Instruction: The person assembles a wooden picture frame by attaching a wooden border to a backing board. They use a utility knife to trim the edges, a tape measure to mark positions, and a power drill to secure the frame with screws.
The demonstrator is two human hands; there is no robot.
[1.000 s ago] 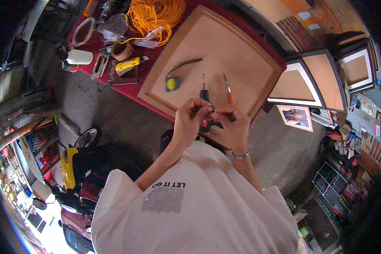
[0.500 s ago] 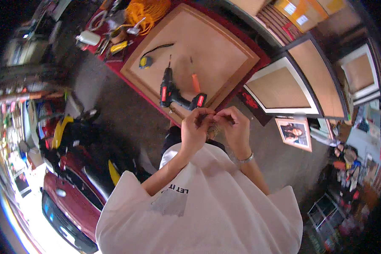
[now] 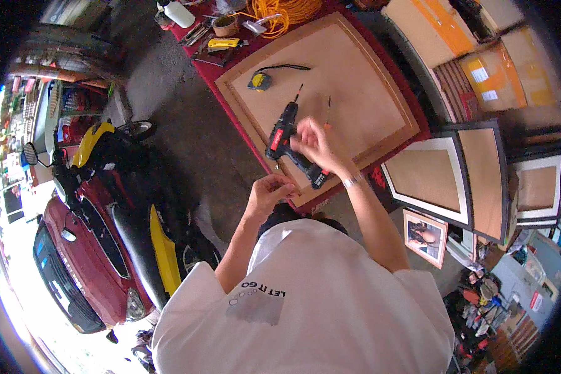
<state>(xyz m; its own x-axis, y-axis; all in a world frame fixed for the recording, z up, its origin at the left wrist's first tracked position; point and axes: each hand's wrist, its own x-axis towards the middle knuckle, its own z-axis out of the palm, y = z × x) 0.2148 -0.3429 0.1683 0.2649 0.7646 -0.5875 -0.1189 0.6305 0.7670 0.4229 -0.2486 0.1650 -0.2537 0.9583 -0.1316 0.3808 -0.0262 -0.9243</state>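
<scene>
A wooden-framed brown panel lies on a table with a dark red cover. On it rests a black and red cordless drill with a bit fitted. My right hand hovers by the drill's handle, fingers bent and apart, holding nothing I can see. It partly hides a screwdriver with an orange handle. My left hand is pinched at the panel's near corner; whatever is between its fingertips is too small to make out. A small shiny piece sits on the panel's near edge.
A yellow and grey tape measure lies on the panel. Beyond its far left edge are a yellow utility knife, a white bottle and orange cord. Picture frames lean at right; a motorbike stands at left.
My hands were together in front of my body and have parted. The right moved forward to the drill, the left to the panel's near corner. The view has shifted and turned.
</scene>
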